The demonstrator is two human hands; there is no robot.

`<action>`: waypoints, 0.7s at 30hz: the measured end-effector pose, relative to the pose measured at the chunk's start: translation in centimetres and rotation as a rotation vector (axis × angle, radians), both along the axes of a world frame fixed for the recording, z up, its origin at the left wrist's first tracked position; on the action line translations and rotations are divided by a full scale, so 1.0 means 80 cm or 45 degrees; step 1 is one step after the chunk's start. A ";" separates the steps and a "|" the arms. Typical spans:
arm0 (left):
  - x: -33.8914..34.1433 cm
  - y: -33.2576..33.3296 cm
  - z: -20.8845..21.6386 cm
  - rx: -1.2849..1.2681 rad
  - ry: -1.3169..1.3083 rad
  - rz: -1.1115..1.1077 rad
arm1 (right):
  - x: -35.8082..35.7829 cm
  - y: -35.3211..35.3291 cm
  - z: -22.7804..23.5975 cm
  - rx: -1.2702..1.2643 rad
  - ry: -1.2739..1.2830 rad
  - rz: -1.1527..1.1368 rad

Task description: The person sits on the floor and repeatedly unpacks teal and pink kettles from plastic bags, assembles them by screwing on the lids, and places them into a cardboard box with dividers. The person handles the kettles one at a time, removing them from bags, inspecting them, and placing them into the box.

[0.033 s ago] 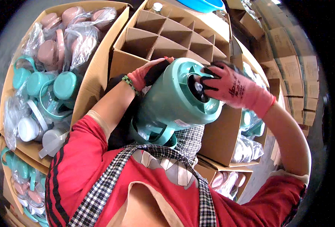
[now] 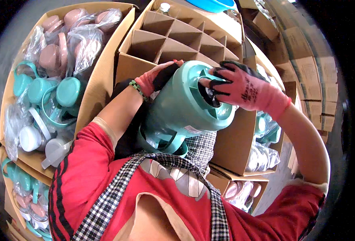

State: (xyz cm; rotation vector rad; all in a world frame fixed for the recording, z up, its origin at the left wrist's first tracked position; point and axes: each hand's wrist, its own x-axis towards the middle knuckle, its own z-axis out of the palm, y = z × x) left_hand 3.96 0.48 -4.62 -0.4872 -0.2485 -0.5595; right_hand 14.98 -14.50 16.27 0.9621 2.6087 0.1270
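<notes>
A large teal vacuum jug (image 2: 167,102) lies tilted across my lap, its base turned up to the right and its handle toward me. My left hand (image 2: 157,78), in a pink and black glove, is closed against the jug's far left side; part of the fingers is hidden behind it. At the round opening (image 2: 209,92) in the base, my right hand (image 2: 237,86) has its gloved fingers bent over the rim and partly inside. Something dark and shiny shows in there. What those curled fingers grip, if anything, I cannot make out.
Ahead stands a carton with cardboard dividers (image 2: 169,32). Left, an open carton (image 2: 105,60) holds pink, teal and white jug tops in plastic bags. More bagged parts (image 2: 261,156) fill cartons at right. A blue basin (image 2: 213,5) sits at the back; stacked cartons (image 2: 302,68) line the far right.
My right hand has turned slightly at the opening, and its fingers have shifted a little toward the rim. The jug and my left hand stay nearly still.
</notes>
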 end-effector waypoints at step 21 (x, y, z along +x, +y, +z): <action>-0.002 -0.004 0.020 0.997 0.238 0.631 | -0.038 0.019 -0.030 -0.167 0.332 -1.433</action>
